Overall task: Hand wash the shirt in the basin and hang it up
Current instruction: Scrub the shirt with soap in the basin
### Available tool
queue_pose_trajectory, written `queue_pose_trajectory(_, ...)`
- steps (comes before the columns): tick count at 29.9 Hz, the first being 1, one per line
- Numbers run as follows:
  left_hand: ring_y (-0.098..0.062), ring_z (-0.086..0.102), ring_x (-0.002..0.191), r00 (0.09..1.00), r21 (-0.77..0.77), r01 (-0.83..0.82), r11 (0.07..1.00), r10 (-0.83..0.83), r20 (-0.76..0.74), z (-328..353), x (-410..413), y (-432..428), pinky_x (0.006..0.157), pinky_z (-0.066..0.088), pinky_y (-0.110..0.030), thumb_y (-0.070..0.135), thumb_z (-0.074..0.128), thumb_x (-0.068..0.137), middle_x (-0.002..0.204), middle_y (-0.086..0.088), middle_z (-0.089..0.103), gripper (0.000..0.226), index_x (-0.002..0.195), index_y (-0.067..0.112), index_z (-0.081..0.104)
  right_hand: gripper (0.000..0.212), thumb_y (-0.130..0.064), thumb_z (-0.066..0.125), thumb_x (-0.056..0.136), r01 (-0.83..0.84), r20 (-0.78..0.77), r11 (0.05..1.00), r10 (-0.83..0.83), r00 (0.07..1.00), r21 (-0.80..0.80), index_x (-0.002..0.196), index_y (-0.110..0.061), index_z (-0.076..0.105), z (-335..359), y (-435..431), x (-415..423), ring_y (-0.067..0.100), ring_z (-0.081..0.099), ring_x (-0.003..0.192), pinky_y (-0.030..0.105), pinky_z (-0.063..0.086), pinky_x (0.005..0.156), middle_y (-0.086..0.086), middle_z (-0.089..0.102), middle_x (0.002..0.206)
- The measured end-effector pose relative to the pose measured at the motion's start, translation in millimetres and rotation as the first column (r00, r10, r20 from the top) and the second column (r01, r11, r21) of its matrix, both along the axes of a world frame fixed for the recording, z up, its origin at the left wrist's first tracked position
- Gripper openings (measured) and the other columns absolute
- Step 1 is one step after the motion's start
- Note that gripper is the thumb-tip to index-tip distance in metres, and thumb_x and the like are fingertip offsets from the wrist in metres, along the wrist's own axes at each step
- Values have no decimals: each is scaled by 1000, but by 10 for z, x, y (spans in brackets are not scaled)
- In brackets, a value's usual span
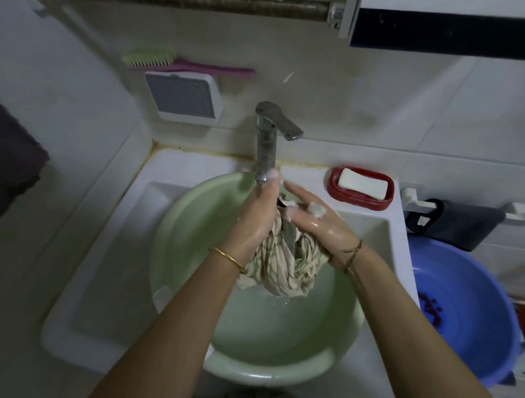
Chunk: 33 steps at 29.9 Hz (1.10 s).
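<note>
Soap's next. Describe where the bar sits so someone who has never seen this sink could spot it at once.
Start at the green basin in the white sink, with the metal tap behind it. Right of the tap, on the sink's back ledge, sits a red dish. The soap is the white rectangular bar lying in it, the only thing in a red holder.

Soap bar [362, 183] in red dish [333, 187]; blue tub [483, 313] right; brush [154, 57] above.
</note>
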<state>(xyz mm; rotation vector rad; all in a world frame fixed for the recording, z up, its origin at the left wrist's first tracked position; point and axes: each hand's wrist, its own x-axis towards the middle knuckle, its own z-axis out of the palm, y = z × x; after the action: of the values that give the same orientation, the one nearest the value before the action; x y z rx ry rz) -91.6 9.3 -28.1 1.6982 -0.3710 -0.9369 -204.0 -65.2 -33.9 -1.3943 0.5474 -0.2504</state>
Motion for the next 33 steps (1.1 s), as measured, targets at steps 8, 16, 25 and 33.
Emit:
queue_pose_trajectory(8, -37, 64, 101, 905, -126, 207, 970, -238, -352, -50, 27, 333, 94, 50, -45, 20, 68, 80, 111, -29, 64, 44, 113, -9, 62, 19, 1, 69, 76, 607, -61, 794, -607, 792, -14, 67, -14, 61, -65, -56, 82, 22, 61, 74, 39, 52, 76, 9, 65, 75)
queue_pose_trajectory(16, -25, 66, 76, 836, -27, 204, 979, -188, -515, -84, 33, 431, 70, 57, -39, 5, 53, 91, 90, -17, 65, 13, 103, 1, 55, 4, -7, 65, 81, 821, 69, 560, -828, 556, 110, 79, -9, 62, -55, -135, 43, 12, 60, 62, 25, 48, 62, 3, 63, 71)
queue_pose_trajectory(25, -22, 66, 74, 776, -229, -235, 945, 40, -629, -200, -27, 214, 67, 55, -28, 50, 67, 74, 65, -5, 69, 39, 67, 13, 71, 27, -51, 53, 74, 191, 142, 225, -215, 966, -955, 58, -31, 62, 168, 610, 118, 22, 54, 69, 28, 45, 53, -7, 60, 69)
queue_pose_trajectory(33, -23, 65, 75, 830, -146, -249, 957, 133, -542, -125, -93, 116, 68, 55, -27, 26, 54, 90, 81, -12, 69, 27, 82, 5, 69, 32, -47, 41, 82, 159, -125, 560, -435, 892, -813, 68, -20, 49, 195, 349, 357, 24, 58, 80, 27, 33, 60, 1, 57, 77)
